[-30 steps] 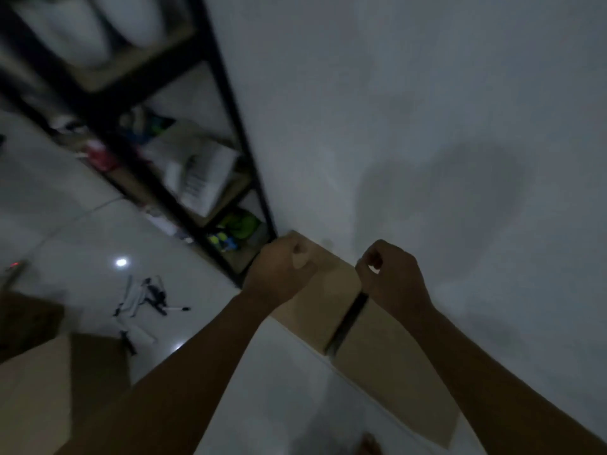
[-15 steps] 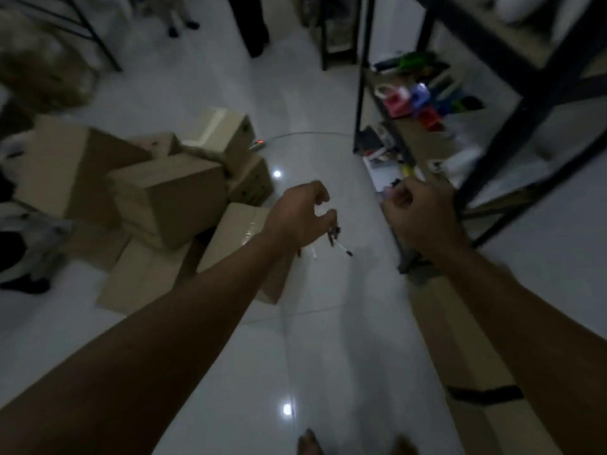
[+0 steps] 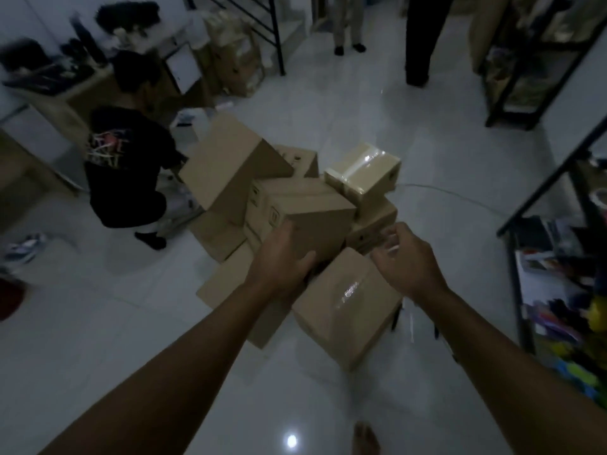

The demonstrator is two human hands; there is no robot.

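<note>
A heap of several brown cardboard boxes lies on the white tiled floor. My left hand (image 3: 282, 261) lies against the near corner of the middle box (image 3: 312, 215), fingers straight along its left side and thumb spread across its front. My right hand (image 3: 405, 262) hovers with loosely curled fingers over a tape-sealed box (image 3: 345, 307) nearest me, and I see nothing in its grasp. Another taped box (image 3: 363, 170) sits on top at the back right. A large tilted box (image 3: 230, 165) leans at the left.
A person in a black shirt (image 3: 124, 165) crouches left of the heap. Two people's legs (image 3: 417, 37) stand at the far end. Black metal shelving (image 3: 558, 257) with colourful goods lines the right. A desk (image 3: 65, 93) stands far left. My bare foot (image 3: 366, 438) shows below.
My view has swung left from the wall and shelf to the box heap. Both hands, held as loose fists before, have reached down to the boxes, and the left one now touches a box.
</note>
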